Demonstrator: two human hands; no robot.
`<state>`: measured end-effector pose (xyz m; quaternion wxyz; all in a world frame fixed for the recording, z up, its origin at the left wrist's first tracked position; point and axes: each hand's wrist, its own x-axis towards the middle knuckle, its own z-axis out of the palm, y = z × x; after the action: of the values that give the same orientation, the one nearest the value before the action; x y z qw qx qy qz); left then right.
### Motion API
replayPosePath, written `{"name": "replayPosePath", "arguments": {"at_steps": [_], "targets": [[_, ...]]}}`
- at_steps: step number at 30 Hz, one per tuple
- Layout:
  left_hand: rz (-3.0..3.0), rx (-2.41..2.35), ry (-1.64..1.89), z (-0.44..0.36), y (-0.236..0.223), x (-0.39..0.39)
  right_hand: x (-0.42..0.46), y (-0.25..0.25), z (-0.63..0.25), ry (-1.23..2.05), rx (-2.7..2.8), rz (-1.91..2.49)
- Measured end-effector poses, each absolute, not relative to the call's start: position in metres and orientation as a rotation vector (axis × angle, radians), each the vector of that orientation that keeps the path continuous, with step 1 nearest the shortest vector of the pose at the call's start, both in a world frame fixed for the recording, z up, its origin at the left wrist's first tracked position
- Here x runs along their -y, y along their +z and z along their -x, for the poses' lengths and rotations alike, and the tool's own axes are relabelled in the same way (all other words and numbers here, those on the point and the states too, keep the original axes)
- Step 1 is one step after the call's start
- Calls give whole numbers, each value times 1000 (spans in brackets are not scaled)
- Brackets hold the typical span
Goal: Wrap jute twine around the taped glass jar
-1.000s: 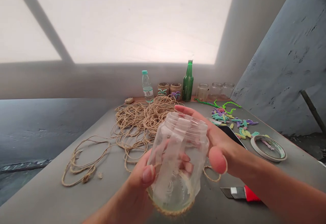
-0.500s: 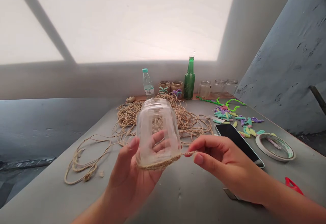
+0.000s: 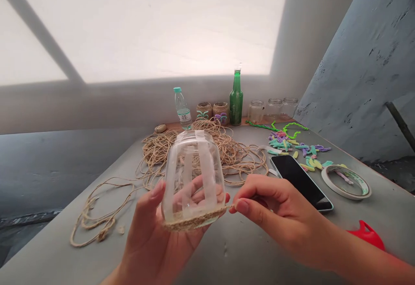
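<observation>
A clear glass jar (image 3: 177,177) with strips of white tape down its sides rests in my left hand (image 3: 155,233), which cradles it from below and behind. Twine (image 3: 194,222) is wound around the jar's lower end. At the jar's right side, my right hand (image 3: 275,216) pinches the twine between thumb and forefinger, close to the glass. Behind the jar lies a large tangled heap of twine (image 3: 155,153), and a looser coil (image 3: 87,220) spreads to the left.
Along the back stand a water bottle (image 3: 184,114), two twine-wrapped jars (image 3: 220,110), a green bottle (image 3: 236,101) and several glass jars (image 3: 275,110). To the right lie colourful pipe-cleaner pieces (image 3: 282,144), a phone (image 3: 301,183), a tape roll (image 3: 363,192) and a red-handled tool (image 3: 368,235).
The jar is turned so a different taped side shows, and it sits slightly lower and left in view. My right hand has come nearer the jar along the twine.
</observation>
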<state>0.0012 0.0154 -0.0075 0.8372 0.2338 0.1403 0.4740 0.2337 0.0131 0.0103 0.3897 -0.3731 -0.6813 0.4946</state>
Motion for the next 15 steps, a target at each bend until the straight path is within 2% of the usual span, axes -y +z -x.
{"name": "replayPosePath", "arguments": {"at_steps": [15], "targets": [[-441, -339, 1033, -5, -11, -14, -10, 3, -228, 1165, 1843, 973]]}}
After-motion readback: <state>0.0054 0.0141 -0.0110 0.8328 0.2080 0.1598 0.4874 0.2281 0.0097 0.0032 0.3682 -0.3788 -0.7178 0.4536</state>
